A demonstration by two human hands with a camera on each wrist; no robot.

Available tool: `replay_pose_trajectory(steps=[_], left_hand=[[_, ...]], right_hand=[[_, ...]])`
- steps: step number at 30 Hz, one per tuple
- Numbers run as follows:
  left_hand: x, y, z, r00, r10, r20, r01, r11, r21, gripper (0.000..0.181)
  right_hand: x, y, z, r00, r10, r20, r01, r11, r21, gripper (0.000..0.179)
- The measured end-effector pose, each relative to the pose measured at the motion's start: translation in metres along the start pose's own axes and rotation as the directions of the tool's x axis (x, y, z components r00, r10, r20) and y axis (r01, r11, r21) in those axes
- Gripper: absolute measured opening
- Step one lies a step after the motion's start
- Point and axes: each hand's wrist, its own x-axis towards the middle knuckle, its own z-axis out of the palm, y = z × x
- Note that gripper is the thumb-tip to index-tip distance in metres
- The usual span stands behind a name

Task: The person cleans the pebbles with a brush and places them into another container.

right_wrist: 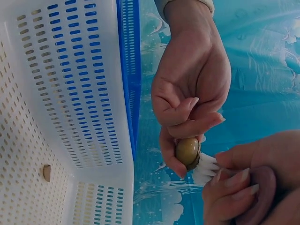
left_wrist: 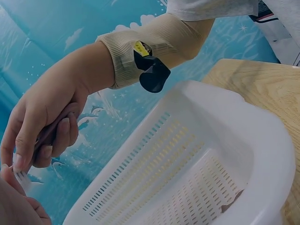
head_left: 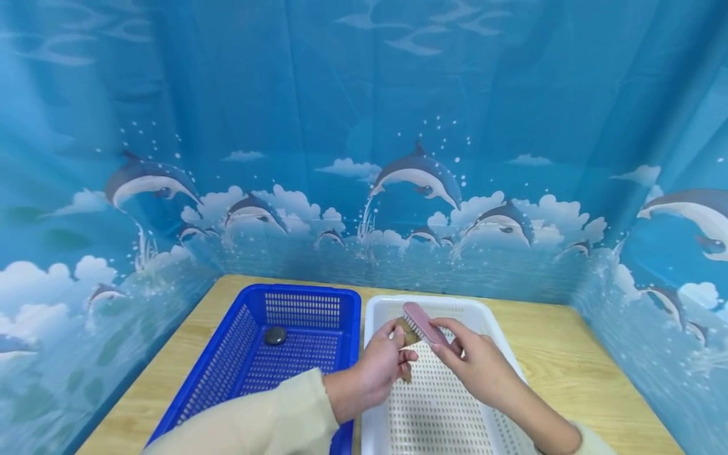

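Observation:
My left hand (head_left: pixel 378 363) grips a smooth olive-brown stone (right_wrist: pixel 187 152) between thumb and fingers, over the white basket (head_left: pixel 372 379). My right hand (head_left: pixel 478 360) holds a pink brush (head_left: pixel 421 319) by its handle, fingers curled around it. The brush's white bristles (right_wrist: pixel 205 169) meet the edge of the stone in the right wrist view. In the left wrist view, the right hand's curled fingers partly hide the brush (left_wrist: pixel 49 133), and only part of the left hand (left_wrist: pixel 18 201) shows at the lower left corner.
A blue basket (head_left: pixel 351 316) stands left of the white one, with a dark rounded stone (head_left: pixel 275 335) inside. One small brown piece (right_wrist: pixel 47 173) lies on the white basket's floor. Both baskets stand on a wooden table (head_left: pixel 580 354), enclosed by a dolphin-print curtain (head_left: pixel 341 126).

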Motion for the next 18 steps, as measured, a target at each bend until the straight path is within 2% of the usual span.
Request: replay_pose_trajectory(steps=[6,18], left_hand=[[0.002,0.002,-0.003,1.0,0.003,-0.031,-0.004,1.0,-0.006,0.042],[0.007,-0.002,-0.005,1.0,-0.005,-0.014,0.005,1.0,0.0,0.043]], right_hand=[[-0.002,0.002,0.003,1.0,-0.012,-0.009,0.012,1.0,0.0,0.041],[-0.007,0.001,0.011,0.994,-0.113,-0.001,0.113,0.993,-0.02,0.043]])
